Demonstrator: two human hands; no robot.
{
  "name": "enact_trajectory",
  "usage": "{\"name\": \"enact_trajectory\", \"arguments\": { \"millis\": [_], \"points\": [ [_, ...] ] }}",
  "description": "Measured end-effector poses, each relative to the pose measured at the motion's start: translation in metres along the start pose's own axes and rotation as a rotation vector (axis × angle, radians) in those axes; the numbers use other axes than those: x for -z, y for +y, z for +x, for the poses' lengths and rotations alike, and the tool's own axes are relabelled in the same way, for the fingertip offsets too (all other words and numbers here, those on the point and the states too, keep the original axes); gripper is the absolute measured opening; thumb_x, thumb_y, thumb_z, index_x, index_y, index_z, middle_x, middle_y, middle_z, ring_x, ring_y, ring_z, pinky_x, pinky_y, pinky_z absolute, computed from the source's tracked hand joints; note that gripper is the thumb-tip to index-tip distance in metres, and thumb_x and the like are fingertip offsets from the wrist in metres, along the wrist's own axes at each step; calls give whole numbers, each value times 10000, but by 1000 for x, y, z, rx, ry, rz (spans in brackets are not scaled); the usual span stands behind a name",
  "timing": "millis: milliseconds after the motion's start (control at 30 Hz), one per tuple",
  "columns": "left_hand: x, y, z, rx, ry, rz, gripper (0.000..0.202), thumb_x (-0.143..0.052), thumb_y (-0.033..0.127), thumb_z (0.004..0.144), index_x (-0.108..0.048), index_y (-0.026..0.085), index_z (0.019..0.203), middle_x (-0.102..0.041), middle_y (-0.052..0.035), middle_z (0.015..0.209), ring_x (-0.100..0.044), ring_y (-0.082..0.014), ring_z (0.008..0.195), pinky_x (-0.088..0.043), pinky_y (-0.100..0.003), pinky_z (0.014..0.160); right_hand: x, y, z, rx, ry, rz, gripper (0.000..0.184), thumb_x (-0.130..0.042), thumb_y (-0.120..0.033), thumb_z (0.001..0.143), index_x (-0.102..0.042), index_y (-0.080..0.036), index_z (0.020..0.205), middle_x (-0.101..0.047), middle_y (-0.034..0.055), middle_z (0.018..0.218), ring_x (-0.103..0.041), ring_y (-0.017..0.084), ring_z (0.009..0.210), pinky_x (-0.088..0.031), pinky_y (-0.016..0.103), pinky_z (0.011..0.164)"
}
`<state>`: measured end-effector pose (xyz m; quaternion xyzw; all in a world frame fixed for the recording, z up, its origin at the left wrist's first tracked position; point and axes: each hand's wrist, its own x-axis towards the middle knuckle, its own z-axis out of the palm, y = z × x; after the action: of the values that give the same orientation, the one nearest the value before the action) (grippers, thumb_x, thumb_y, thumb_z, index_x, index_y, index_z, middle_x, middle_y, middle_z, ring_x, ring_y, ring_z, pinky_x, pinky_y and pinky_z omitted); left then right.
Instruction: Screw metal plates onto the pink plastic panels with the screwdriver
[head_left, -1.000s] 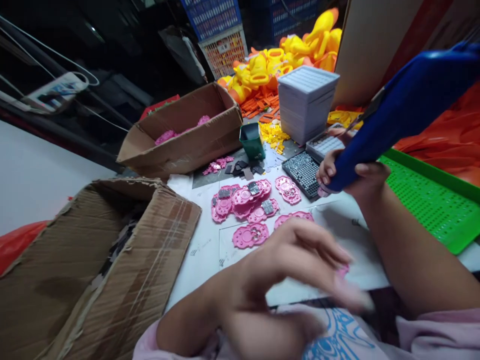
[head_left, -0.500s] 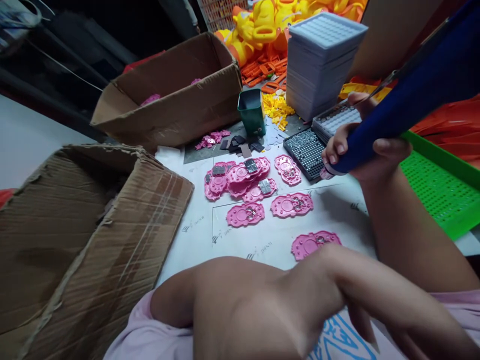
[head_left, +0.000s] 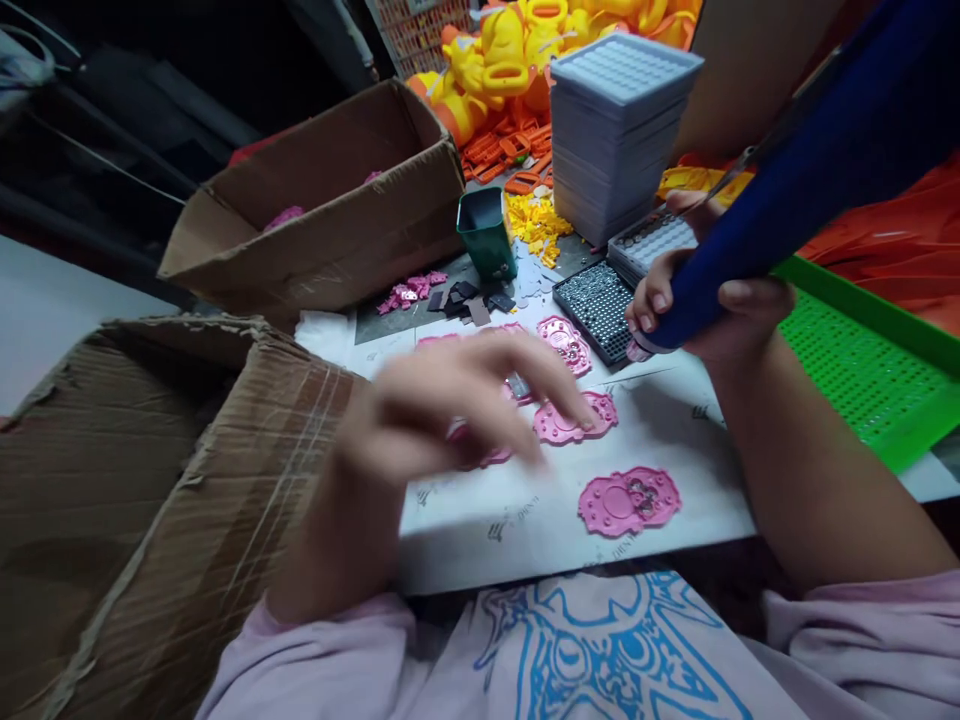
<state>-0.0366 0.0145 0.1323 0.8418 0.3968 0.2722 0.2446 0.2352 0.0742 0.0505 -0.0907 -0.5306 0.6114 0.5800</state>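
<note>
My right hand [head_left: 720, 295] is wrapped round a blue electric screwdriver [head_left: 757, 230], which points down to the left over the tray of small metal screws [head_left: 596, 305]. My left hand [head_left: 465, 400], blurred by motion, is above the pink plastic parts with its fingers apart and nothing visible in it. Just beyond its fingertips lies one pink part [head_left: 559, 425], and another pink part [head_left: 628, 500] with small metal pieces on it lies nearer to me. A third pink part [head_left: 564, 345] lies beside the screw tray. My left hand hides most of the piled pink parts.
Cardboard boxes stand at left [head_left: 300, 420] and back left [head_left: 330, 245]. A green cup [head_left: 487, 240], dark flat pieces [head_left: 469, 300] and a stack of white trays [head_left: 619, 150] are at the back. A green perforated tray [head_left: 870, 350] lies on the right.
My left hand has swung from close to my body, at the lower right, out to the left over the pink parts. My right hand keeps hold of the screwdriver. The view has shifted slightly.
</note>
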Motion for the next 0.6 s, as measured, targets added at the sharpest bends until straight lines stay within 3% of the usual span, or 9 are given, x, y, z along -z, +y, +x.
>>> {"name": "enact_trajectory", "arguments": {
  "millis": [67,133,233,433,600],
  "points": [
    [11,-48,47,34,-77,-14,280,-540,413,853,-693,218,984,-693,-59,975,-660,-228,892,-561,-391,782,0,1,0,-5,19,14,646,-726,-344,683,-449,-249,1259,-634,-25,666,-611,186,547,-543,315,492],
    [13,-91,86,169,-110,214,258,-579,301,812,-697,175,1004,-701,-59,999,-645,-204,897,-532,-339,807,1,1,0,-2,20,24,657,-721,-343,683,-440,-240,1268,-636,-20,671,-612,196,542,-530,309,443],
    [4,-132,116,256,-268,427,228,-627,225,779,-723,162,976,-720,-62,993,-640,-202,886,-500,-310,822,4,3,1,1,28,44,671,-713,-338,680,-439,-217,1281,-633,-13,684,-619,197,550,-510,289,406],
    [-22,-151,121,253,-345,579,391,-766,402,710,-724,164,1017,-722,-104,1061,-621,-276,922,-472,-335,776,9,6,2,18,41,62,709,-706,-318,670,-416,-189,1304,-642,-7,690,-620,188,551,-528,298,465],
    [-24,-153,125,212,-332,594,308,-731,345,761,-723,169,1013,-725,-94,1043,-615,-271,952,-467,-341,817,9,6,1,14,81,27,654,-698,-327,675,-465,-182,1269,-629,-13,677,-618,180,542,-499,267,428]
  ]
}}
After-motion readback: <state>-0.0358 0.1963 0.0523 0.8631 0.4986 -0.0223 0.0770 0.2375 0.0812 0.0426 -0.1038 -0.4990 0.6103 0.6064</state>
